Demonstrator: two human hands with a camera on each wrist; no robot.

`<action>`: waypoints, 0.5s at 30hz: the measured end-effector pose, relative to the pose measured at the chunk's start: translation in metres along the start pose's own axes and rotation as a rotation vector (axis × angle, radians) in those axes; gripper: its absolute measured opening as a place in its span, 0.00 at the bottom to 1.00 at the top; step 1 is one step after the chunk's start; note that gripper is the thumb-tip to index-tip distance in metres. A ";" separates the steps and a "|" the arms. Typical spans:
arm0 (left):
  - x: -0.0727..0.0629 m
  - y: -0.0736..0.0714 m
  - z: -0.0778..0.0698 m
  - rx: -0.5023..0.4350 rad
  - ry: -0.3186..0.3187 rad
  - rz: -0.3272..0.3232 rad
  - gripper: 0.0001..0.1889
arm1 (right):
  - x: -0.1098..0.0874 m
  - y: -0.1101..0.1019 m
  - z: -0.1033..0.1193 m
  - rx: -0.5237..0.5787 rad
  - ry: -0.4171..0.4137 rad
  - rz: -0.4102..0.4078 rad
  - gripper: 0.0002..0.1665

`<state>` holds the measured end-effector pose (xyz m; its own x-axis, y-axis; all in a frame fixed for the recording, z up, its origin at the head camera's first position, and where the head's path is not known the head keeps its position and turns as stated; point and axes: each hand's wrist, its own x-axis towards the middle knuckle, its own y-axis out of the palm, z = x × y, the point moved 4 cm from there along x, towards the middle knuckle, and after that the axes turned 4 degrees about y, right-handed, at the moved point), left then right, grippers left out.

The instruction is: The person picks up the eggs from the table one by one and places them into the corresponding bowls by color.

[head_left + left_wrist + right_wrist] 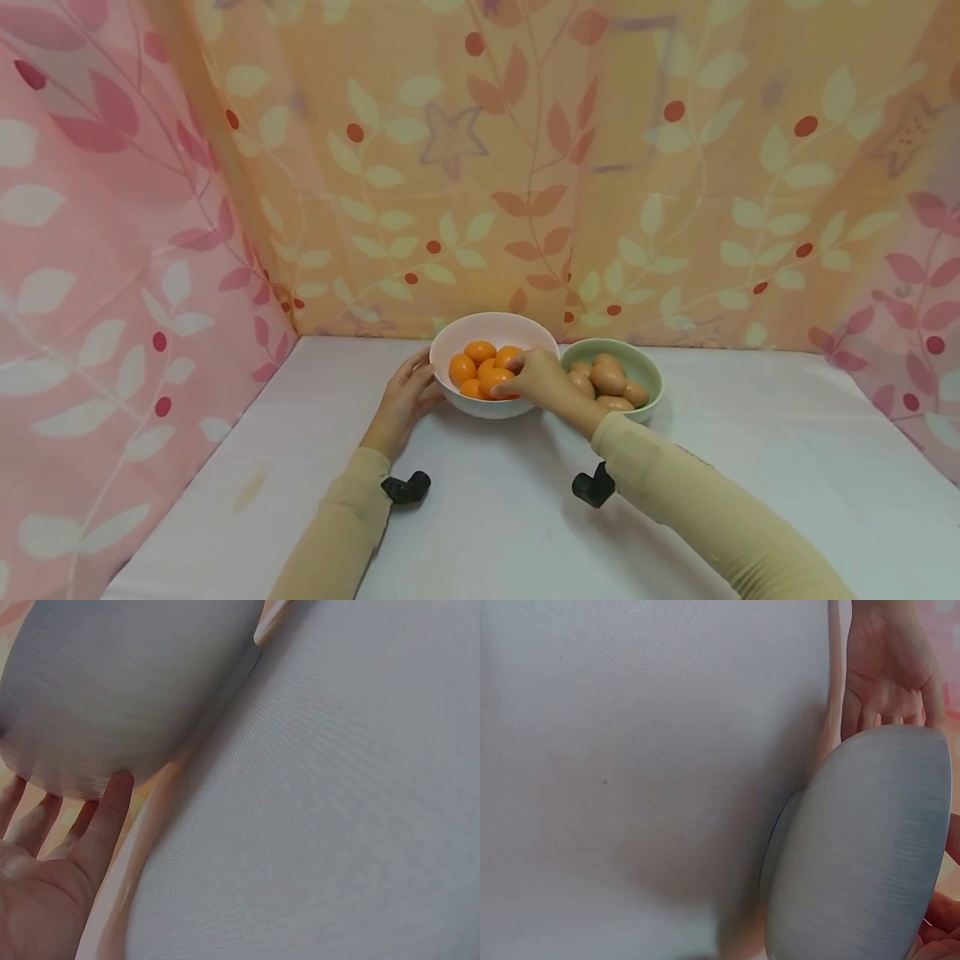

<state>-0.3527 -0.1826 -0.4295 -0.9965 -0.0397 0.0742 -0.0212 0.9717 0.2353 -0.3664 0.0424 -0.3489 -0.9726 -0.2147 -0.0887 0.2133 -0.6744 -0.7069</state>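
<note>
Smooth, rounded orange fruits (480,352) lie together in a white bowl (491,408). My right hand (543,377) reaches over the bowl's right rim, with thumb and fingers round one orange fruit (496,381) near the front of the pile. Along the bowl's left side rests my left hand (405,398), its fingers extended against the outer wall. The left wrist view shows those fingertips (120,784) touching the bowl's side (142,682). From the right wrist, the bowl (862,847) hides the fruits and most of the right hand (939,930).
Just right of the white bowl stands a green bowl (654,375) with several brown eggs (608,377), partly under the right forearm. A white cloth (480,517) covers the table. Behind it hangs a leaf-patterned curtain (450,208).
</note>
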 end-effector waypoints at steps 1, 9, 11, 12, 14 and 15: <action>0.001 0.000 0.000 0.001 0.003 0.004 0.25 | -0.001 0.000 0.000 -0.001 -0.002 0.003 0.25; 0.004 -0.001 0.002 0.000 -0.016 0.005 0.25 | -0.013 -0.007 0.000 -0.017 -0.092 -0.013 0.24; 0.004 -0.004 -0.001 0.019 -0.028 -0.004 0.25 | -0.019 -0.015 -0.001 0.008 -0.128 -0.029 0.22; 0.005 -0.006 -0.002 0.030 -0.033 -0.005 0.26 | -0.021 -0.022 -0.003 0.005 -0.138 -0.056 0.21; 0.005 -0.009 -0.006 0.048 -0.052 -0.013 0.26 | -0.024 -0.041 -0.007 0.046 -0.176 -0.103 0.18; 0.005 -0.011 -0.007 0.058 -0.062 -0.011 0.27 | -0.025 -0.053 -0.011 0.069 -0.197 -0.134 0.17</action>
<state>-0.3568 -0.1951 -0.4246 -0.9992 -0.0373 0.0116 -0.0347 0.9833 0.1787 -0.3541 0.0913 -0.3175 -0.9575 -0.2491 0.1455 0.0962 -0.7512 -0.6531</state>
